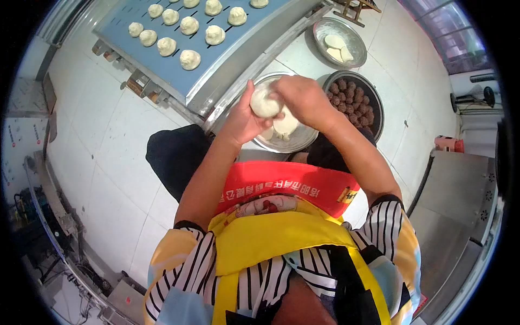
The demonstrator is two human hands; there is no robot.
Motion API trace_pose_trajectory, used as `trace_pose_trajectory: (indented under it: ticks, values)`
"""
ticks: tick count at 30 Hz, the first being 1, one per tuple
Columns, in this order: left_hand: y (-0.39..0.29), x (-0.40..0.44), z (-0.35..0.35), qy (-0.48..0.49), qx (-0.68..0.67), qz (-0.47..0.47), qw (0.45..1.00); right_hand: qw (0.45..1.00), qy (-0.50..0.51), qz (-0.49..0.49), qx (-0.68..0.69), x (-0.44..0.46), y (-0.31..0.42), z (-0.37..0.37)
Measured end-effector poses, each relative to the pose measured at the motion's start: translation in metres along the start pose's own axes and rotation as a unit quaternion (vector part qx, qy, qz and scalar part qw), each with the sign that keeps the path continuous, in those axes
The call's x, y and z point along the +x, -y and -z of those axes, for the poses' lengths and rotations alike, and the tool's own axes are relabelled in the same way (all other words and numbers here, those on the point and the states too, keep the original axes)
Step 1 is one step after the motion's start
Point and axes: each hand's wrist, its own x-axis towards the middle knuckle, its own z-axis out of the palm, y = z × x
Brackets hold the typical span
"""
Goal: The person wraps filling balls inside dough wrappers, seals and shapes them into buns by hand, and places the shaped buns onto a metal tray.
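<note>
My left hand [242, 120] cups a round, pale dough bun [264, 103] with its thumb raised along the side. Over the bun's right side, my right hand [304, 100] is curled, its fingertips against the dough and partly hidden. Directly beneath both hands sits a metal basin [306, 142]. Inside it lie flat pieces of dough [285, 125], partly covered by my hands. To the right, a dark-rimmed bowl [381, 111] holds many brown balls of filling [355, 103], close to my right wrist.
Rows of shaped buns [189, 26] rest on a blue slotted board [127, 49] on a metal frame at upper left. Another basin [319, 40] with dough pieces [336, 46] stands at upper right. A steel cabinet [449, 189] is at far right.
</note>
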Motion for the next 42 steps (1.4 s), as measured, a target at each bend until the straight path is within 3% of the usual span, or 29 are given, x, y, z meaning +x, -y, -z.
trace_pose_trajectory:
  ticks: [1, 2, 3, 4, 5, 7, 8, 10, 11, 12, 13, 15, 16, 17, 18, 19, 20, 21, 23, 24, 27, 30, 33, 34, 37, 38, 41, 42]
  values:
    - [0.002, 0.006, -0.021, -0.076, 0.113, -0.104, 0.985, 0.999, -0.022, -0.038, -0.005, -0.002, -0.001, 0.001]
    - [0.008, 0.012, -0.052, -0.151, 0.220, -0.201, 0.942, 0.989, -0.041, -0.136, 0.034, -0.005, -0.007, -0.003]
    - [0.015, 0.014, -0.069, -0.221, 0.323, -0.295, 0.872, 0.973, -0.055, -0.206, 0.094, -0.012, -0.007, -0.010]
    - [0.015, 0.012, -0.069, -0.261, 0.461, -0.319, 0.786, 0.949, -0.071, -0.267, 0.153, -0.013, -0.010, -0.017]
    - [0.009, 0.012, -0.064, -0.226, 0.619, -0.356, 0.663, 0.917, -0.088, -0.327, 0.211, -0.013, -0.012, -0.022]
    - [0.003, 0.003, -0.053, -0.135, 0.851, -0.373, 0.345, 0.839, -0.071, -0.417, 0.343, -0.015, -0.016, -0.028]
    - [0.001, 0.001, -0.050, -0.097, 0.899, -0.338, 0.260, 0.794, -0.049, -0.454, 0.402, -0.017, -0.024, -0.032]
    - [0.002, 0.000, -0.045, -0.024, 0.915, -0.330, 0.230, 0.705, 0.028, -0.494, 0.508, -0.017, -0.038, -0.037]
    - [0.003, -0.001, -0.042, 0.013, 0.920, -0.327, 0.215, 0.703, 0.097, -0.510, 0.486, -0.017, -0.043, -0.030]
    - [0.004, -0.001, -0.038, 0.027, 0.919, -0.311, 0.241, 0.696, 0.127, -0.521, 0.477, -0.015, -0.048, -0.023]
    - [0.005, 0.002, -0.039, -0.040, 0.884, -0.322, 0.336, 0.690, 0.155, -0.532, 0.466, -0.012, -0.054, -0.016]
    - [0.015, 0.011, -0.043, -0.176, 0.775, -0.329, 0.511, 0.556, 0.034, -0.517, 0.650, -0.014, -0.082, 0.000]
    - [0.021, 0.013, -0.045, -0.245, 0.701, -0.325, 0.586, 0.610, 0.010, -0.506, 0.609, -0.016, -0.083, 0.002]
    - [0.024, 0.014, -0.046, -0.236, 0.535, -0.309, 0.750, 0.661, -0.014, -0.490, 0.568, -0.016, -0.084, 0.000]
    - [0.026, 0.016, -0.047, -0.212, 0.340, -0.277, 0.873, 0.702, 0.017, -0.495, 0.511, -0.020, -0.085, -0.005]
    - [0.028, 0.015, -0.048, -0.177, 0.126, -0.229, 0.949, 0.739, 0.047, -0.497, 0.453, -0.028, -0.084, -0.015]
    - [0.030, 0.013, -0.049, -0.163, 0.121, -0.197, 0.959, 0.772, 0.078, -0.495, 0.391, -0.035, -0.084, -0.022]
    - [0.030, 0.013, -0.048, -0.159, 0.085, -0.177, 0.967, 0.850, 0.107, -0.436, 0.276, -0.040, -0.085, -0.026]
    - [0.030, 0.010, -0.046, -0.155, 0.013, -0.137, 0.978, 0.944, 0.155, -0.290, 0.033, -0.046, -0.078, -0.026]
    - [0.031, 0.011, -0.043, -0.195, 0.041, -0.134, 0.971, 0.945, 0.099, -0.294, 0.098, -0.049, -0.074, -0.024]
    - [0.028, 0.011, -0.025, -0.154, 0.064, -0.085, 0.982, 0.953, 0.014, -0.194, 0.230, -0.035, -0.017, 0.000]
    - [0.038, 0.029, -0.067, -0.341, 0.067, -0.114, 0.931, 0.967, 0.086, -0.164, 0.174, -0.035, 0.003, -0.006]
    - [0.028, 0.018, -0.060, -0.238, 0.153, -0.066, 0.957, 0.876, -0.059, -0.239, 0.416, -0.044, -0.001, -0.019]
    - [0.031, 0.016, -0.063, -0.262, 0.169, -0.065, 0.948, 0.873, 0.011, -0.292, 0.390, -0.040, 0.008, -0.014]
    - [0.036, 0.027, -0.079, -0.321, 0.228, -0.067, 0.917, 0.859, -0.004, -0.402, 0.316, -0.037, 0.011, -0.015]
    - [0.038, 0.030, -0.091, -0.340, 0.214, -0.098, 0.910, 0.883, -0.064, -0.376, 0.275, -0.037, 0.014, -0.023]
    - [0.037, 0.025, -0.079, -0.272, 0.294, -0.134, 0.906, 0.883, -0.114, -0.243, 0.384, -0.029, 0.015, -0.021]
    - [0.036, 0.024, -0.077, -0.268, 0.312, -0.109, 0.905, 0.875, -0.083, -0.287, 0.382, -0.030, 0.016, -0.019]
